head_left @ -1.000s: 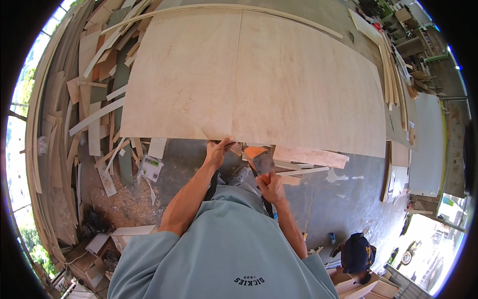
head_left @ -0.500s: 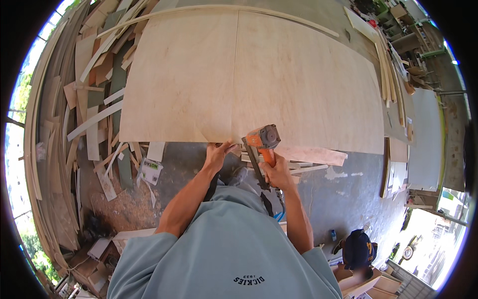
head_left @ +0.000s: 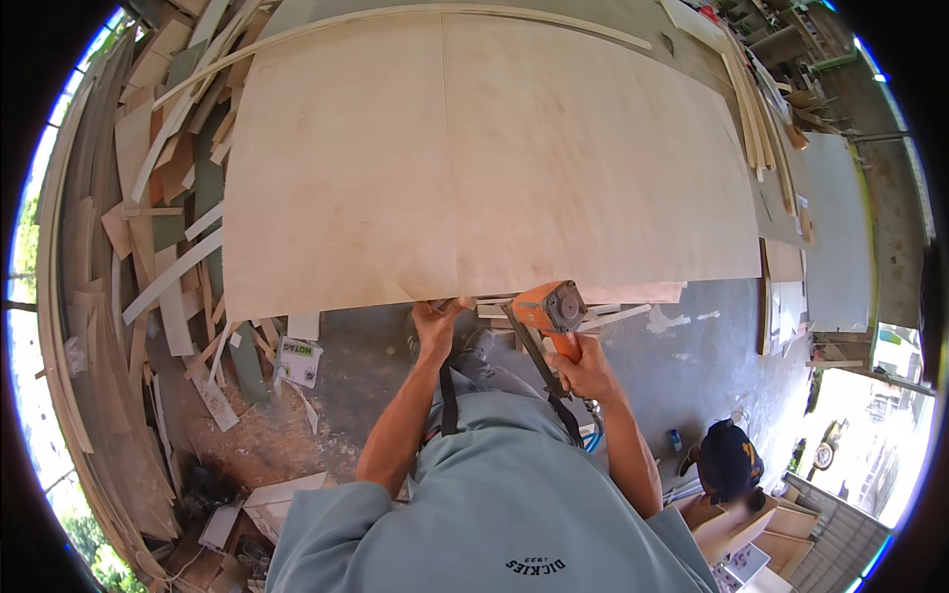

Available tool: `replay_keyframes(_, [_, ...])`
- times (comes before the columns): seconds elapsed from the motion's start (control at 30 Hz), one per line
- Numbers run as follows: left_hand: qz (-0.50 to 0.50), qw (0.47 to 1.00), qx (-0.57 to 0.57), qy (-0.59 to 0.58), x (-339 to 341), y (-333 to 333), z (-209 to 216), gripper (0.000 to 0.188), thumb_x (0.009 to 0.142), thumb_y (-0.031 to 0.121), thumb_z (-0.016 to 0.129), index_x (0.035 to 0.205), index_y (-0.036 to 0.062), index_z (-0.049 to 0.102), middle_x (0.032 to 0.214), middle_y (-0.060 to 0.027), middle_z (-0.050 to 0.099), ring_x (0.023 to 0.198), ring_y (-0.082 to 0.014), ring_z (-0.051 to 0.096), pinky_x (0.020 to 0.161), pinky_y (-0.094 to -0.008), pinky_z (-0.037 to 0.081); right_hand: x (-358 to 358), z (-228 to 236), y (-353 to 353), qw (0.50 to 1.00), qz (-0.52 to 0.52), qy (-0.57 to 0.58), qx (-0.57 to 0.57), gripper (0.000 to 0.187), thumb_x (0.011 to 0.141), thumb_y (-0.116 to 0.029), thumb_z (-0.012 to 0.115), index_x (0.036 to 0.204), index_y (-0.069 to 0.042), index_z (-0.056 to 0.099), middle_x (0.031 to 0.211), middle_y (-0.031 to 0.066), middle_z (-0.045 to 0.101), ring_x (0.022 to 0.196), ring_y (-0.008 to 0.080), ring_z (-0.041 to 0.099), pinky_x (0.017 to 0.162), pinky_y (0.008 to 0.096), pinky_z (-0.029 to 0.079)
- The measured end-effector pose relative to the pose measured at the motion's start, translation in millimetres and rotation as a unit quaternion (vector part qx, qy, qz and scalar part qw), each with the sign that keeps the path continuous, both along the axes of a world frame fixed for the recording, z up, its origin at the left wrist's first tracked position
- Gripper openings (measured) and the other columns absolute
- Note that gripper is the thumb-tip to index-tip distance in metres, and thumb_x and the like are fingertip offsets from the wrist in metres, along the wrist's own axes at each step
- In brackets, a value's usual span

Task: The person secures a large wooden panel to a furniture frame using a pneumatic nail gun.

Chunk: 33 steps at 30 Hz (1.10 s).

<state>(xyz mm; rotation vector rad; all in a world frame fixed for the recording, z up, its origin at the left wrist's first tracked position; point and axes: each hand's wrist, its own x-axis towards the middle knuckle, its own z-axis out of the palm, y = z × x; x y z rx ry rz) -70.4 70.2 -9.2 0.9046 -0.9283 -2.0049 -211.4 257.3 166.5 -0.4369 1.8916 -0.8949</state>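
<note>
A large, rectangular pale-tan plywood panel is spread with its broad face upward, a thin straight seam crossing it from far edge to near edge, left of its middle. Faint brownish smudges mark its surface. At its near edge, right of the seam, is an orange and dark-grey nail gun, its handle gripped, its slim black magazine slanting down to the right. Whether gun and panel touch is unclear.
</note>
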Motion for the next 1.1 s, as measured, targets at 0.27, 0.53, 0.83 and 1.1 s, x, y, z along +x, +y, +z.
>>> replay_keyframes(0.27, [0.024,0.999,-0.011,0.021,-2.8,0.5,-10.5,0.041,0.074,-0.003,0.081,0.110,0.0000,0.061,0.102,-0.0075,0.069,0.093,-0.0172,0.066,0.087,-0.0319,0.053,3.0,17.8,0.3,0.999,0.022,0.002,0.034,0.028,0.086,-0.013,0.069,0.105,0.005,0.059,0.064,0.0034,0.055,0.049,0.0099,0.052,0.046,0.0280,0.042])
replay_keyframes(0.53, [0.022,1.000,-0.019,0.010,-3.9,3.8,-8.6,0.044,0.074,-0.002,0.081,0.110,-0.0012,0.056,0.106,-0.0117,0.068,0.096,-0.0194,0.065,0.087,-0.0321,0.053,2.2,5.7,6.8,0.999,0.042,0.022,0.014,0.025,0.086,-0.013,0.069,0.102,0.004,0.060,0.063,0.0046,0.054,0.049,0.0106,0.052,0.047,0.0293,0.042])
replay_keyframes(0.83, [0.053,0.998,-0.038,-0.009,-7.8,7.2,-14.2,0.039,0.075,-0.003,0.080,0.107,-0.0020,0.058,0.099,-0.0098,0.069,0.092,-0.0168,0.066,0.086,-0.0300,0.052,0.6,0.4,7.5,0.997,0.058,0.038,0.021,0.028,0.084,-0.016,0.070,0.100,0.005,0.060,0.065,0.0072,0.056,0.055,0.0123,0.053,0.052,0.0322,0.043])
replay_keyframes(1.1, [-0.070,0.992,-0.081,-0.070,6.1,1.4,-22.5,0.040,0.080,0.007,0.076,0.112,-0.0058,0.057,0.102,-0.0142,0.068,0.092,-0.0220,0.068,0.088,-0.0335,0.054,-2.3,-4.4,4.2,0.998,0.052,0.035,0.005,0.029,0.085,-0.016,0.068,0.103,0.004,0.061,0.059,0.0060,0.053,0.048,0.0120,0.052,0.048,0.0312,0.042])
